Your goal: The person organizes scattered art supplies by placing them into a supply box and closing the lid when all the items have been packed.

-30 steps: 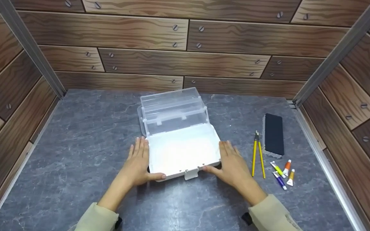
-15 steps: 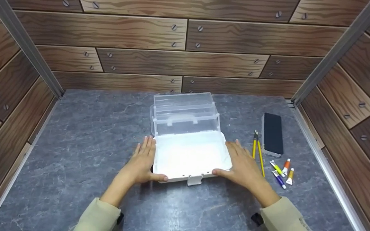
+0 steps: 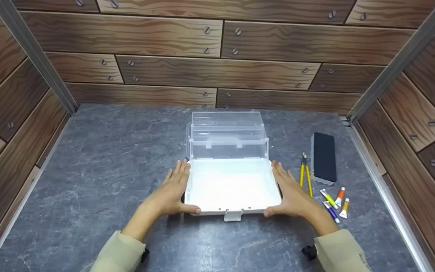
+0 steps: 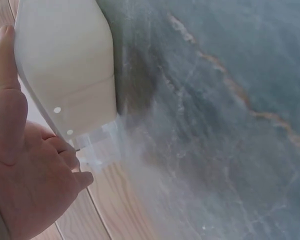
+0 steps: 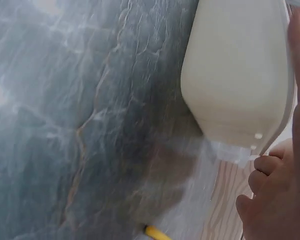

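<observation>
A white plastic storage box (image 3: 232, 185) stands on the grey marbled table. Its clear lid (image 3: 229, 132) is swung back toward the rear wall, and a white latch (image 3: 233, 215) hangs at the front. Glare washes out the inside. My left hand (image 3: 170, 192) touches the left side with straight fingers, its thumb along the front rim. On the opposite side, my right hand (image 3: 293, 196) presses likewise, thumb at the front right corner. Both wrist views show the box's outer wall (image 4: 75, 65) beside the palm, some fingertips hidden behind the rim.
Two yellow-handled paintbrushes (image 3: 308, 179) lie right of the right hand. Beyond them is a dark, flat rectangular block (image 3: 324, 156) with a light edge. Several small paint tubes (image 3: 340, 195) lie nearer. Wood-patterned walls (image 3: 172, 71) close off the back and sides.
The box has slid to the right and turned so that its front edge lies square to me. Both hands have moved along with it. Brushes, tubes and block have stayed put.
</observation>
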The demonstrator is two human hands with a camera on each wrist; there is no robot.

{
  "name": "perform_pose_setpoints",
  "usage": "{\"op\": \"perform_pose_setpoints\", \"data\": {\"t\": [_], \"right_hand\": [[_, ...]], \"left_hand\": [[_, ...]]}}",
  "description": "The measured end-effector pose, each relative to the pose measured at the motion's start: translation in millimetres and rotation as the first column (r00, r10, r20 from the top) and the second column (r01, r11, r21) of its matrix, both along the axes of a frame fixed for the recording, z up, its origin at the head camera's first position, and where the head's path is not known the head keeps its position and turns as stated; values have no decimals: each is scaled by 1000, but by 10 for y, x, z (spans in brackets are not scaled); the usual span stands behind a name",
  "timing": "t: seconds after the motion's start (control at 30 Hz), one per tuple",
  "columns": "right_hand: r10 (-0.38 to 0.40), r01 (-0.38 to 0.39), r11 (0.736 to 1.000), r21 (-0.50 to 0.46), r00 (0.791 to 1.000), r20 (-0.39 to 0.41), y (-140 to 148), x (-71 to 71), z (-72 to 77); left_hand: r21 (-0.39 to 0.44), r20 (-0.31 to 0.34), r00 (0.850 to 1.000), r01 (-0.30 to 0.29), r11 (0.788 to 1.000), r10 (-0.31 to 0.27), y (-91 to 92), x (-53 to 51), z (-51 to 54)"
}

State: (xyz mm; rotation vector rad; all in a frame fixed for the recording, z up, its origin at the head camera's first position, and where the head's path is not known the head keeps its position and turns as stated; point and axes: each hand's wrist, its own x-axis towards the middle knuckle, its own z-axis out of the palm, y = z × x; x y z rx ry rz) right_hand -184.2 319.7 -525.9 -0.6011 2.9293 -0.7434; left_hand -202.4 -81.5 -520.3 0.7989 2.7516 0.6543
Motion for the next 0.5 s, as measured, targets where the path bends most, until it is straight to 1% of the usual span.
{"op": "perform_pose_setpoints", "data": {"t": [0.03,0.13,0.33,0.4,0.5], "right_hand": [[1,-1,1000,-9,1000,6,15,10,-9],[6,-6,1000,2,1000,12,29,39,-25],[14,-13,999,35,999,-35,4,66,-11],[11,-10,999,45,999,-38,-1,79,-13],[7,-4,999,49,999,-51,-3,109,-34]], "left_hand": [[1,0,1000,1,1000,-1,1,3,-7],[-7,-9,1000,3,1000,-3,1,12,-13],[-28,-60,998,1,1000,-2,3,50,4],[-40,-77,997,1,999,-4,8,72,5],[-57,-95,995,0,998,-6,19,94,-17]]}}
